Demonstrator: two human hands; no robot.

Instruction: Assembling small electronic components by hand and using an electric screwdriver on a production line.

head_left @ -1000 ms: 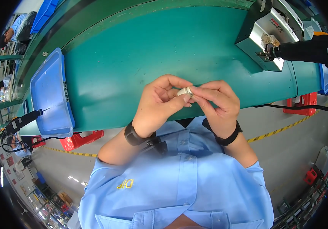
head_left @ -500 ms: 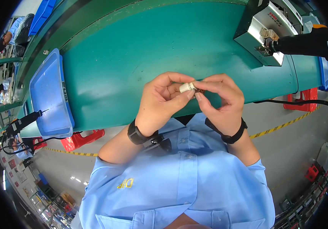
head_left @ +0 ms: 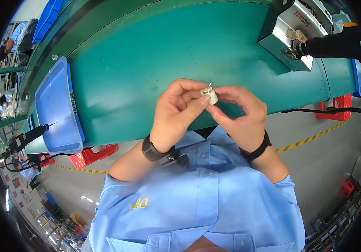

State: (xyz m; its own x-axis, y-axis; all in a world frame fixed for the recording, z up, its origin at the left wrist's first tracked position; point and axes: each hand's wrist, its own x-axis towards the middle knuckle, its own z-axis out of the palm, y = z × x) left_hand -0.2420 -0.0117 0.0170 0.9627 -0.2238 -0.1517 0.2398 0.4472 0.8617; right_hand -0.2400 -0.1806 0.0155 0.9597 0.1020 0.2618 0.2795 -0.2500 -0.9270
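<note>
Over the near edge of the green work surface [head_left: 126,71], both hands meet around a small white cylindrical part [head_left: 213,99]. Its upper end has an opening with a thin metal tab sticking up. My left hand [head_left: 173,111] pinches the part between thumb and fingers from the left side. From the right, my right hand [head_left: 247,110] has its thumb and index fingertips against the same part. Fingertips cover some of the cylinder, so its far side is hidden.
A blue tray [head_left: 56,113] lies at the left, with a black powered tool [head_left: 30,136] with a thin bit beside it. At the back right stands a silver box-shaped device [head_left: 289,50], and a black handheld tool [head_left: 336,45] reaches its front. Red stools [head_left: 93,156] show below the surface.
The white part has turned from lying sideways, with a copper-coloured bit at its right end, to nearly upright, tab upward. Both hands stay in about the same place.
</note>
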